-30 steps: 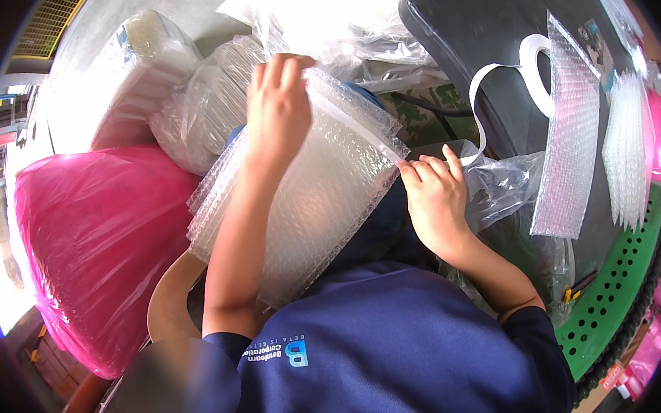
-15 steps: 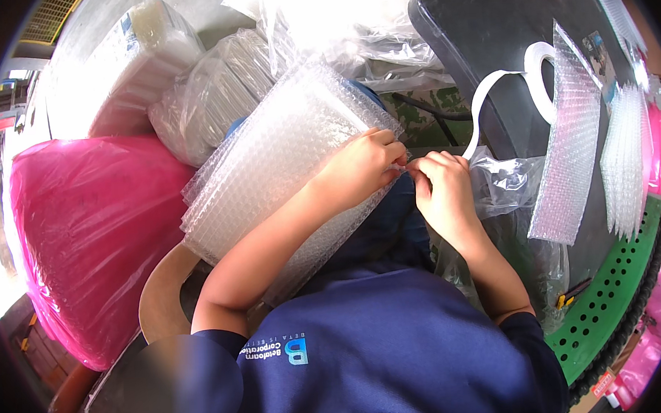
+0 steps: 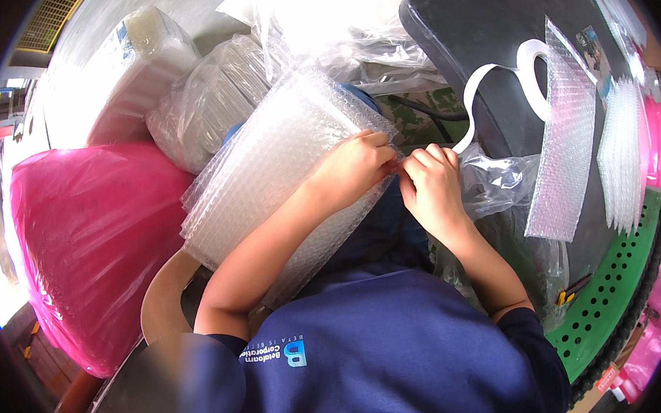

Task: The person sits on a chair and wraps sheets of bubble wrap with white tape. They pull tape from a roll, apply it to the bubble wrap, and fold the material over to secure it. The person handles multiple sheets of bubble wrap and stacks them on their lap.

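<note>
A stack of clear bubble wrap sheets [image 3: 267, 153] lies tilted across my lap. My left forearm rests over it, and my left hand [image 3: 359, 161] has its fingers curled closed on the right edge of the wrap. Just right of that edge, my right hand [image 3: 433, 179] pinches the end of a white tape strip [image 3: 469, 103]; its fingertips almost meet those of my left hand. From there the strip loops up to a white tape roll [image 3: 529, 81] standing on the black table. Exactly what lies between the fingertips is hidden.
A narrow bubble wrap piece [image 3: 564, 131] leans by the roll on the black table [image 3: 470, 16]; more bubble wrap [image 3: 621, 158] stands farther right. A green perforated rim [image 3: 608, 288] curves below. Pink wrapped bundle [image 3: 98, 243] and clear-bagged stacks [image 3: 203, 101] stand left.
Both hands have shifted slightly left, the right one more, with the tape strip following it. The view has also tilted a little. Both grips look the same.
</note>
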Motion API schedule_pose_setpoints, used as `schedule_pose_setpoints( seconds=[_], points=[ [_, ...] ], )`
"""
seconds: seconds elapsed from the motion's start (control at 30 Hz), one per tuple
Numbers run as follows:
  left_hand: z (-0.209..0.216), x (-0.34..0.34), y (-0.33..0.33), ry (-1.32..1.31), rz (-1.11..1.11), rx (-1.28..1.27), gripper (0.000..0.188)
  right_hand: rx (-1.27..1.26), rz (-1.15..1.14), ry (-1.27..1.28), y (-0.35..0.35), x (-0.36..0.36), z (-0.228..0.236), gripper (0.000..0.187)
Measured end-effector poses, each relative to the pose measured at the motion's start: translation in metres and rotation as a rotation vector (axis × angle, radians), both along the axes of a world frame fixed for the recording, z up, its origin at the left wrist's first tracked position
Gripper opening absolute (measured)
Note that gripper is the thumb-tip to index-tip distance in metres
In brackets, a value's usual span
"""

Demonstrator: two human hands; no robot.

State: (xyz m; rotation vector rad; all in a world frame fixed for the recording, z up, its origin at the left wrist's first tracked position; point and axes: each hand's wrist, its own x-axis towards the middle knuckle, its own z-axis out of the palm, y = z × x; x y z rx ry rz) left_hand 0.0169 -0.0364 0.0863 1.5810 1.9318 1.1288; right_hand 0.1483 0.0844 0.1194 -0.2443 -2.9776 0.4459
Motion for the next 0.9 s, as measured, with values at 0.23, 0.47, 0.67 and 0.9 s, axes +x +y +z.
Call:
schedule_pose_setpoints(
  seconds=[0.23,0.47,0.67,0.9],
  points=[
    [0.004,-0.004,0.003,-0.061,-0.022,0.013,0.006,0.077,0.198,0.182,0.009,-0.004,-0.002,0.011],
    [0.005,-0.006,0.005,-0.087,-0.039,-0.058,0.005,0.184,0.365,0.247,0.012,0.001,-0.004,0.002],
    [-0.008,-0.009,0.004,0.03,0.02,-0.01,0.004,0.087,0.438,0.216,0.01,0.007,0.015,0.004],
    [0.016,-0.018,0.002,-0.078,-0.025,-0.074,0.011,-0.033,0.382,-0.123,-0.005,0.041,0.029,0.038]
  ],
)
